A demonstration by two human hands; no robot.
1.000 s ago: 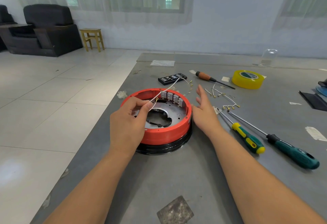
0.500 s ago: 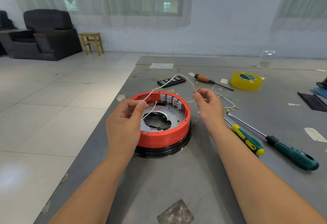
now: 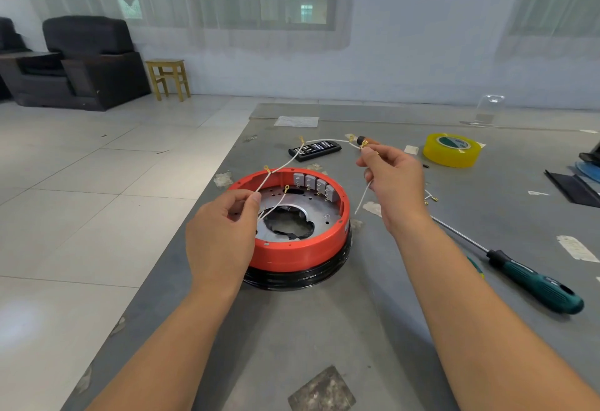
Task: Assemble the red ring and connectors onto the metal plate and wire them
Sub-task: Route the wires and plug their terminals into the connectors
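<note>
Both the left hand (image 3: 224, 232) and right hand (image 3: 394, 180) pinched white wires (image 3: 279, 165); best separated before reaching the grey connectors (image 3: 313, 183).

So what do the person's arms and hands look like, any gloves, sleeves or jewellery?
Both are bare. The left hand and right hand wear no gloves, and no rings show on the visible fingers. No watch or band shows on either wrist, and both forearms are uncovered down to the bottom edge of the picture, with no sleeve in view.

Glossy red plastic ring (image 3: 292, 253), matt metal plate (image 3: 311, 207)
</note>
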